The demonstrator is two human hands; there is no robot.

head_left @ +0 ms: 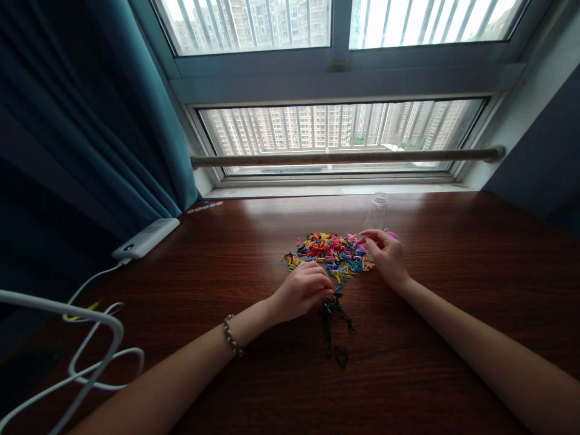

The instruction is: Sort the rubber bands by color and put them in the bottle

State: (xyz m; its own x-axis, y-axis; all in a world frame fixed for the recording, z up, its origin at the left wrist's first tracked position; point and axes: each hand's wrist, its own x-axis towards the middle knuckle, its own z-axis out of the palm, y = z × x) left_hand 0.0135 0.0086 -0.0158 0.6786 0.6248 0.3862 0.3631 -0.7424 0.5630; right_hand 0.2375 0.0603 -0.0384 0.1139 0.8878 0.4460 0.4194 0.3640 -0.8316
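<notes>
The colorful pile of small loops (328, 248) is lying on the brown table (226, 241). I am curling my left hand (301, 291) at its near side, beside the black loops (333, 307). I am bringing my right hand's (386, 252) thumb and fingertips together at its right edge. I can't tell whether either is grasping anything. The clear bottle (377, 211) is standing beyond the pile's right side.

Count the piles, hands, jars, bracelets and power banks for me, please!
Piles of small loops: 2 (colourful pile, black pile)
Hands: 2 (left hand, right hand)
Clear jars: 1
Braided bracelets: 1
White power banks: 1
Total: 7
The loops are too jumbled to count singly.
</notes>
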